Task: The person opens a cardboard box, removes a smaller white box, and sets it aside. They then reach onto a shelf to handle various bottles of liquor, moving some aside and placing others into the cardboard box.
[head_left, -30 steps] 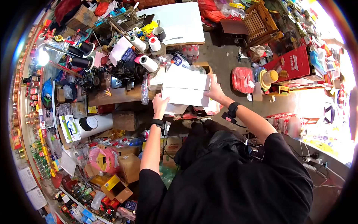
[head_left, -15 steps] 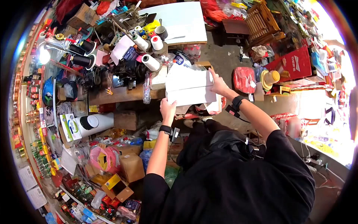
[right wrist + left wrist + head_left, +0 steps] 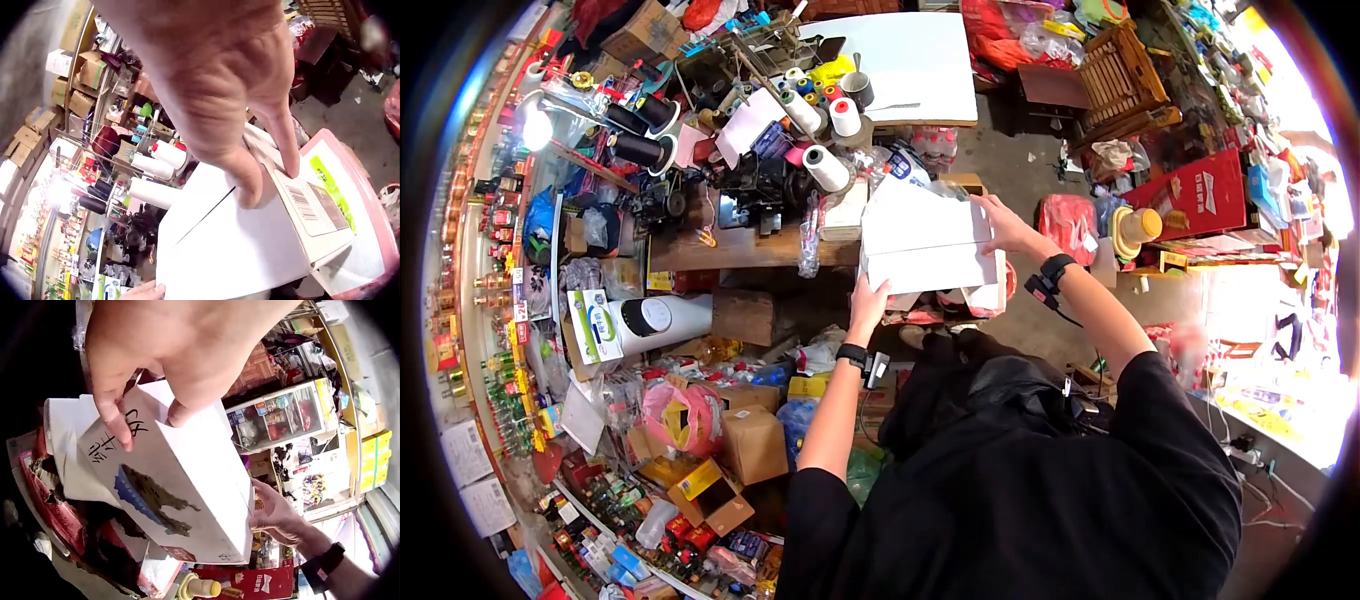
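A white milk carton box [image 3: 935,262] is held up level between both hands, its top seam running lengthwise. My left hand [image 3: 868,308] grips the near left corner, thumb on one face and fingers on another. In the left wrist view the printed side of the box [image 3: 169,494] shows black characters and a landscape picture. At the opposite end, my right hand [image 3: 1008,228] pinches the box, thumb on the white top and a finger on the end face with a barcode label [image 3: 300,201]. Beneath it, a red-and-white container [image 3: 992,300] is partly hidden.
To the left stands a wooden sewing bench [image 3: 740,252] crowded with a sewing machine and thread cones [image 3: 827,168]. Beyond is a white tabletop [image 3: 920,70]. A red plastic bag [image 3: 1068,225] and yellow-topped container [image 3: 1138,228] stand to the right. Cardboard boxes [image 3: 752,445] crowd the lower left.
The head view has shifted, moving the scene rightward in the picture. My left hand has moved to the box's near left corner; the right hand still holds the other end.
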Tool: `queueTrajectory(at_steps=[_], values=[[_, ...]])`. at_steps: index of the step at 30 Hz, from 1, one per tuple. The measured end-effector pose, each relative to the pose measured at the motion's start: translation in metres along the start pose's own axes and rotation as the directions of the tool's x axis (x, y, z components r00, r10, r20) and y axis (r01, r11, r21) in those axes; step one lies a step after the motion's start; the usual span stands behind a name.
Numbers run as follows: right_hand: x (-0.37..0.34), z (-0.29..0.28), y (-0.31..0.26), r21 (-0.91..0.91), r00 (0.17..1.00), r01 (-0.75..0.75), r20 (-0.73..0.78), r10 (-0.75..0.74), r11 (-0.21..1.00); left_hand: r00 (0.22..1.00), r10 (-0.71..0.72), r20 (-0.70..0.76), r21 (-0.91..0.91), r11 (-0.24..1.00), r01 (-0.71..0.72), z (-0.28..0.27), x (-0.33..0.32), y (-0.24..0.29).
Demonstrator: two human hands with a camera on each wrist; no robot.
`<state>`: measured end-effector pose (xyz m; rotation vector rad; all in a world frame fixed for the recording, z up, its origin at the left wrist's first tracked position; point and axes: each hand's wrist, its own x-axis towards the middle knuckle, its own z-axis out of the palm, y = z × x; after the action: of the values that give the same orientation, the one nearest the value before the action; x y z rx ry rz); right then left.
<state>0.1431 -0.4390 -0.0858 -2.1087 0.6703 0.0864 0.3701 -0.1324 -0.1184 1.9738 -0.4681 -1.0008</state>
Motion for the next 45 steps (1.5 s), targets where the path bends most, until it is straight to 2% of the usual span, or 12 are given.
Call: queueTrajectory(at_steps=[5, 8, 15, 18, 24, 26, 28, 31, 34, 38, 39, 45], values=[[-0.009, 0.012, 0.010, -0.062, 0.993, 0.074, -0.091, -0.080, 0.995, 0.994, 0.095, -0.051, 0.112, 0.990, -0.088, 0.003, 0.017, -0.025], [-0.019, 0.009, 0.004, -0.038, 0.995, 0.020, -0.092, -0.024, 0.999, 0.999, -0.035, 0.035, 0.121, 0.992, 0.031, -0.003, 0.010, 0.015], [-0.008, 0.001, 0.010, 0.002, 0.999, 0.025, -0.039, -0.024, 1.000, 1.000, 0.019, -0.011, 0.320, 0.947, -0.015, 0.008, 0.021, -0.016], [-0.003, 0.003, 0.014, -0.069, 0.999, 0.029, -0.026, -0.030, 0.997, 0.990, 0.123, -0.070, 0.319, 0.943, -0.095, 0.006, 0.006, -0.009], [-0.001, 0.015, 0.026, -0.056, 0.994, 0.059, -0.084, -0.064, 0.997, 1.000, 0.009, 0.022, 0.080, 0.997, -0.011, -0.005, 0.014, -0.020], [-0.004, 0.021, 0.027, -0.109, 0.987, 0.082, -0.128, -0.096, 0.991, 0.994, 0.046, -0.094, 0.109, 0.993, -0.036, -0.014, -0.006, -0.002], [-0.017, 0.010, -0.013, -0.051, 0.996, -0.052, -0.081, 0.048, 0.997, 0.876, 0.324, -0.359, 0.438, 0.887, -0.148, -0.017, -0.011, -0.027], [-0.022, 0.011, -0.029, -0.231, 0.993, 0.032, -0.103, -0.057, 0.972, 0.913, 0.165, -0.373, 0.454, 0.891, 0.025, -0.050, -0.059, 0.000], [-0.017, 0.011, -0.023, -0.308, 0.921, 0.285, -0.175, -0.349, 0.907, 0.888, 0.007, -0.460, 0.397, 0.896, 0.199, -0.080, -0.125, 0.025], [-0.021, -0.005, -0.049, -0.190, 0.893, 0.373, -0.193, -0.407, 0.908, 0.810, -0.076, -0.582, 0.413, 0.830, 0.375, -0.106, -0.204, 0.001], [-0.019, -0.008, -0.059, -0.245, 0.825, 0.462, -0.233, -0.514, 0.852, 0.766, -0.097, -0.635, 0.383, 0.823, 0.421, -0.107, -0.223, -0.008], [0.007, -0.018, -0.113, -0.296, 0.830, 0.554, 0.118, -0.545, 0.778, 0.555, -0.076, -0.828, 0.215, 0.872, 0.440, -0.099, -0.323, -0.029]])
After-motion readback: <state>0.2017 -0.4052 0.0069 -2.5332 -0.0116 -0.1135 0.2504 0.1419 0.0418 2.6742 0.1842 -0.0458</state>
